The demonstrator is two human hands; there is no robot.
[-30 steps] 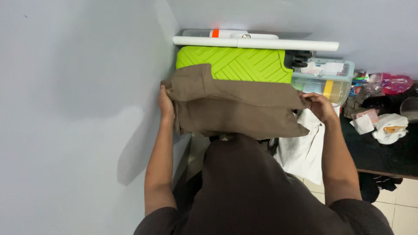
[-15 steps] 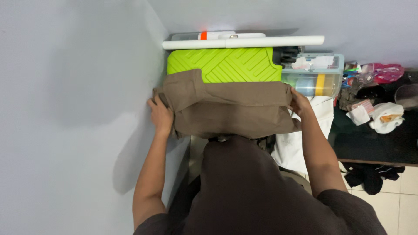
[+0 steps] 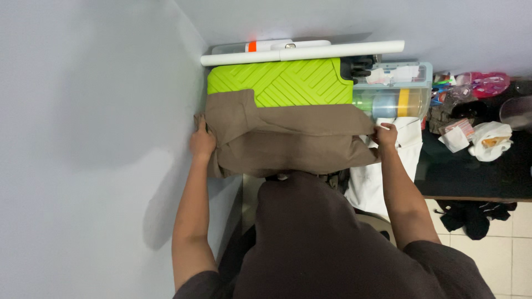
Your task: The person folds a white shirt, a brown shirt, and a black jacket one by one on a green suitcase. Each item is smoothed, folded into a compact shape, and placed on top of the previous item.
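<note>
The left hand (image 3: 202, 143) grips the left edge of the folded brown garment (image 3: 288, 138), sitting lower against the wall than a moment ago. The garment lies across the near edge of the lime-green suitcase (image 3: 282, 82), flatter than before. The right hand (image 3: 385, 134) has closed in and pinches its right edge, beside the clear plastic box (image 3: 396, 94).

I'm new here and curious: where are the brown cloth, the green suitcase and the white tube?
brown cloth (image 3: 288, 138), head view, middle of the folded fabric
green suitcase (image 3: 282, 82), head view, ribbed top face
white tube (image 3: 310, 52), head view, middle of its length
</note>
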